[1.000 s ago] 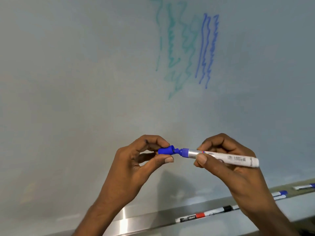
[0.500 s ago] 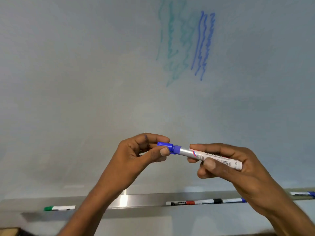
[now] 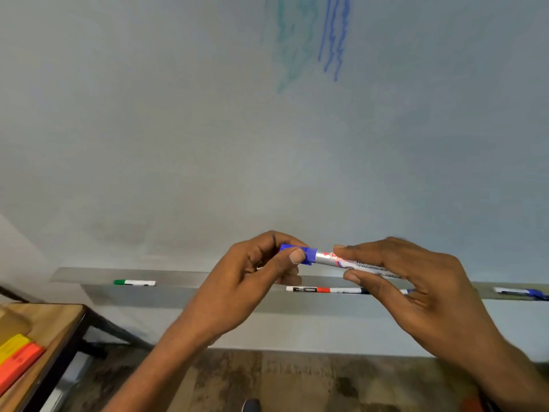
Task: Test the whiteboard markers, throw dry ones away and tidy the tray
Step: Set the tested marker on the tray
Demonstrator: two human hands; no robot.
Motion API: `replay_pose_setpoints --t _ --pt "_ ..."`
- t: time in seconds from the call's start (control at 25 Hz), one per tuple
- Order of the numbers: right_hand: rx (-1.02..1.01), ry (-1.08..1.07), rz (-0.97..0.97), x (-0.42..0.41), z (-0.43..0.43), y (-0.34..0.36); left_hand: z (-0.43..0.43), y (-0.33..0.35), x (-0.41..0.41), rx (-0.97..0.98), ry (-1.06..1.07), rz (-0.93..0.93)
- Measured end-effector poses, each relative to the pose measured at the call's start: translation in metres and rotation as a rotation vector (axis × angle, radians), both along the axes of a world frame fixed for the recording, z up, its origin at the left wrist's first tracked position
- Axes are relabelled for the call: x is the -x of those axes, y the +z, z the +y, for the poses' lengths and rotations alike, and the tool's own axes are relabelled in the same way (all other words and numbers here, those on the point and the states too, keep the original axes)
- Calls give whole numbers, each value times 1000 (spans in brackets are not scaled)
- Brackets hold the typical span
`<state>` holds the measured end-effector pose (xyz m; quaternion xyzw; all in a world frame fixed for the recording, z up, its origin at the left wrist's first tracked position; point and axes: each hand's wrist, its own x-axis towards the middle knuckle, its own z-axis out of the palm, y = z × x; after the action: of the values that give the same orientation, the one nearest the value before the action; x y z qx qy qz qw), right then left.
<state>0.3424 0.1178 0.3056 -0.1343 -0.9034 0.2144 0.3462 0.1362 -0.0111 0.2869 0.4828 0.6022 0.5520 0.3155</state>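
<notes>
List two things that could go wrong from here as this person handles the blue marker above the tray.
1. The left hand grips the cap and the right hand holds the blue marker only lightly by the fingers; a slip could drop it past the tray onto the floor.
2. Laid back in the tray beside the green marker and the red marker, it may get mixed up with untested ones, since nothing visibly separates them.

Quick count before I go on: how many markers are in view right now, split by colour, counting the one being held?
Blue: 3 (held marker, half-hidden tray marker, far-right marker)
Green: 1 (green marker)
Red-banded, cap colour unclear: 1 (red-banded marker)
Total: 5
</notes>
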Motion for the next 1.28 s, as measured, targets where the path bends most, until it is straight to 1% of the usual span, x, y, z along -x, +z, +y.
replay_pose_setpoints --t 0.08,0.16,0.2,0.28,0.4,0.52,0.68,0.76,0.84,0.92,1.04,1.2,1.28 --pt "224 -5 1 -4 -13 -3 -11 0 -6 -15 15 56" --pt "498 66 24 -5 -22 -7 -20 0 -12 -32 34 90" --pt "590 98 28 -4 -25 -9 -24 -2 -13 -32 47 105" --pt "677 128 -11 3 -27 -15 -28 -8 -10 -11 73 111" --pt "686 128 -131 20 -23 -37 -30 -37 3 32 142 -8" --pt "771 134 -227 42 -19 -72 -35 -78 22 56 265 -74" --pt "1086 92 -159 70 -10 -125 -52 -125 49 119 404 -158" --pt "1267 115 -202 87 -14 -149 -66 -147 61 172 458 -221" --pt "1397 151 -264 108 -24 -170 -83 -169 76 200 538 -328" --pt "1447 148 -305 136 -34 -189 -100 -187 97 217 611 -399" --pt "1471 90 -311 183 -44 -214 -118 -207 134 266 665 -411" --pt "1469 29 -280 252 -55 -244 -135 -227 203 317 683 -302" --pt "1485 -32 -247 287 -63 -255 -139 -234 238 342 695 -287"
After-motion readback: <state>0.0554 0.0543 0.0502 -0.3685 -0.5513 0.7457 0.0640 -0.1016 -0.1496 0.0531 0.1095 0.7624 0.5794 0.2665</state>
